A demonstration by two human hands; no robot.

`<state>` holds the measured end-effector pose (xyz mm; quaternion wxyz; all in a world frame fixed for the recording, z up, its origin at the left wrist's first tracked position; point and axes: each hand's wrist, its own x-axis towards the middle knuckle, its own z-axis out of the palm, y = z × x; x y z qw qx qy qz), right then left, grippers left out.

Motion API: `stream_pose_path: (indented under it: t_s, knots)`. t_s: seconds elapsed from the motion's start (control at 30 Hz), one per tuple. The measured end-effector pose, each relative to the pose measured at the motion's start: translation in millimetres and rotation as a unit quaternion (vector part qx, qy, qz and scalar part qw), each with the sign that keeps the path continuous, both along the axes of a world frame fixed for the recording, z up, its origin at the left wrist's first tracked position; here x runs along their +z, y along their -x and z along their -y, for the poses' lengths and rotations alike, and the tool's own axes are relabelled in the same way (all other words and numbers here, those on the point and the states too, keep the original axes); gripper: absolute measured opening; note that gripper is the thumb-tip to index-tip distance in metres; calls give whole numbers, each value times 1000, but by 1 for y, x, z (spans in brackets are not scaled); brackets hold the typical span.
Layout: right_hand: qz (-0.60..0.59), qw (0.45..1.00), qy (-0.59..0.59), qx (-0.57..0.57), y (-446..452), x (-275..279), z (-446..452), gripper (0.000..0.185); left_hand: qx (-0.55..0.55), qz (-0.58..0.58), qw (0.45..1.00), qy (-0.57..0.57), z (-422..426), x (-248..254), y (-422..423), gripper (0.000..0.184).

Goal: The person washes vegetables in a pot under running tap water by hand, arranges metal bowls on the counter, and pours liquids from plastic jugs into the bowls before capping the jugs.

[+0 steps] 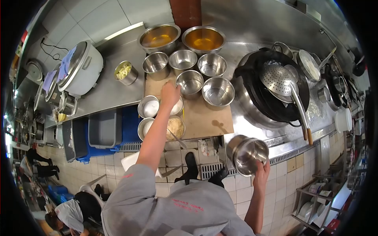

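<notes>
My left hand (pixel 170 94) reaches across the board, its fingers closed at the left rim of an empty steel bowl (pixel 190 90). Down at my right side, my right hand (pixel 261 173) grips the rim of some nested steel bowls (pixel 246 157), tilted and held off the counter. Around the left hand's bowl stand more deep steel bowls, including one on the right (pixel 217 95) and one at the back left (pixel 156 67). Below my left forearm are containers of white powder (pixel 150 107) and a pale yellowish, crumbly food (pixel 175 128) with a spoon handle sticking out.
Two wide bowls of amber liquid (pixel 157 40) stand at the back. A steel pot of chopped pale-green pieces (pixel 124 71) and a rice cooker (pixel 80 70) are left. A black wok (pixel 252 78) with a perforated ladle (pixel 277 80) lies right. Another person (pixel 71 214) is lower left.
</notes>
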<state>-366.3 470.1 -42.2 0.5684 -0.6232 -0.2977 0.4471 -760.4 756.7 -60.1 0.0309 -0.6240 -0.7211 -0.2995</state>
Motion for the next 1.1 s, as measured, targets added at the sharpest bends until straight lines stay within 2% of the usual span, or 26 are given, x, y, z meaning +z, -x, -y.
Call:
stream_pose_path:
  t_s: [0.07, 0.1, 0.13, 0.17, 0.2, 0.23, 0.3, 0.4, 0.5, 0.63, 0.67, 0.77, 0.8, 0.9, 1.0, 1.1]
  knots:
    - [62, 998, -12, 0, 15, -4, -17, 34, -98, 206, 971, 74, 46, 35, -34, 23]
    - [96, 995, -5, 6, 17, -15, -25, 33, -122, 285, 935, 170, 76, 45, -56, 18]
    - [129, 992, 3, 12, 19, -20, -32, 33, -215, 330, 901, 182, 99, 12, -68, 17]
    - [212, 974, 64, 52, 20, -19, -36, 27, -232, 405, 833, 297, 129, 27, -93, 16]
    - [268, 962, -9, 61, 20, -30, -39, 23, -242, 471, 744, 406, 156, 42, -116, 15]
    - [321, 941, -82, 71, 21, -47, -44, 19, -233, 492, 743, 389, 175, 30, -130, 15]
    - [289, 945, -142, 64, 22, -70, -53, 14, -217, 532, 735, 359, 200, -11, -151, 16]
    - [250, 961, -76, 92, 20, -70, -47, 12, -199, 601, 726, 270, 219, -59, -161, 20]
    - [420, 886, -184, 74, 17, -60, -40, 14, -201, 631, 711, 234, 231, -77, -159, 16]
    - [164, 971, -123, 120, 2, -64, -17, 5, -241, 657, 662, 267, 240, -78, -151, 11]
    - [144, 978, -105, 108, -3, -75, -17, 15, -232, 641, 683, 264, 243, -80, -154, 18]
    - [152, 979, -41, 127, -9, -75, -20, 28, -231, 533, 755, 304, 243, -68, -162, 26]
    - [149, 982, -39, 114, -10, -74, -22, 36, -221, 526, 762, 306, 243, -65, -164, 28]
    - [155, 979, 13, 134, -16, -85, -24, 37, -201, 504, 782, 306, 245, -56, -172, 32]
    - [141, 983, 11, 120, -13, -86, -24, 41, -203, 469, 809, 291, 243, -53, -173, 36]
    - [128, 985, 20, 114, -12, -93, -25, 45, -181, 463, 800, 335, 242, -52, -175, 42]
